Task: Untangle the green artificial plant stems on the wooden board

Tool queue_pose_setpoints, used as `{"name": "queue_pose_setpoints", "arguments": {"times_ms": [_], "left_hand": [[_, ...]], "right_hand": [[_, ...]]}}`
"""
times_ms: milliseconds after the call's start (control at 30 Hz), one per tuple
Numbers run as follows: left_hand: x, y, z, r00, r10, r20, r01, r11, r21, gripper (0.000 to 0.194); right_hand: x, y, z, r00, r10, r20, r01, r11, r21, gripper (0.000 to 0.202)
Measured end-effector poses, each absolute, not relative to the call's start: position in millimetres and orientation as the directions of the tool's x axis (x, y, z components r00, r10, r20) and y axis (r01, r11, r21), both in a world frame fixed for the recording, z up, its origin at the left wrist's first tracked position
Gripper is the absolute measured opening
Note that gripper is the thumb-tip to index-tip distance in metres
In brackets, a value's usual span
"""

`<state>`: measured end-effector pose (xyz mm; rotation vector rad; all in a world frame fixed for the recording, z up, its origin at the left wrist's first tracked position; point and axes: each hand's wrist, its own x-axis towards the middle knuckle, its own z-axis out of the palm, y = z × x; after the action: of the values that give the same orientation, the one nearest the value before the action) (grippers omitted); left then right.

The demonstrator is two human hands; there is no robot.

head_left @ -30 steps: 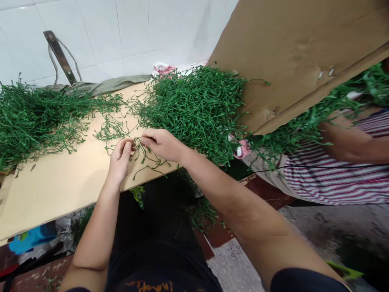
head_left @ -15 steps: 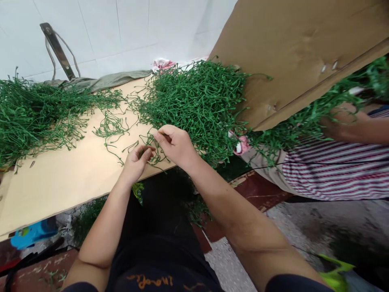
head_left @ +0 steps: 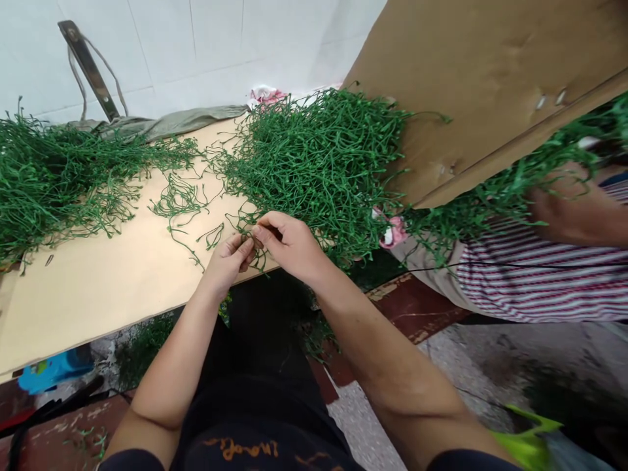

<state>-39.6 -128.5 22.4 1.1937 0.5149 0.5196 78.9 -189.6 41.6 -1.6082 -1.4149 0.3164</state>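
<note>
Right now your cardboard sheet [head_left: 98,288] carries two heaps of green plastic stems: the bigger heap [head_left: 324,157] just beyond your hands, the other heap [head_left: 53,176] well to the left. Beside you, a person in a striped shirt [head_left: 540,288] holds more stems. Your left hand [head_left: 226,260] and right hand [head_left: 289,242] meet at the sheet's near edge, fingertips pinched on one green sprig [head_left: 249,243].

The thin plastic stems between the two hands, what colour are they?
Green; the head view shows the thin plastic stems best.
</note>
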Motion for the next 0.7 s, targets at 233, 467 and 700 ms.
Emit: {"name": "queue_pose_setpoints", "arguments": {"times_ms": [233, 467, 700], "left_hand": [[-39.6, -136.0, 19.1, 0.827, 0.563, -0.006, -0.073, 0.118, 0.99, 0.047], [-28.6, -162.4, 20.2, 0.866, 0.487, 0.114, -0.12, -0.019, 0.993, 0.046], [-14.9, -184.8, 23.5, 0.904, 0.411, 0.118, -0.081, -0.107, 0.991, 0.041]], "right_hand": [[82.3, -193.9, 40.8, 0.417, 0.804, 0.424, 0.62, 0.089, -0.78, 0.025], [80.0, -217.6, 45.2, 0.494, 0.624, 0.606, 0.778, -0.005, -0.629, 0.028], [95.5, -243.4, 32.3, 0.606, 0.495, 0.623, 0.731, -0.037, -0.681, 0.03]]}}
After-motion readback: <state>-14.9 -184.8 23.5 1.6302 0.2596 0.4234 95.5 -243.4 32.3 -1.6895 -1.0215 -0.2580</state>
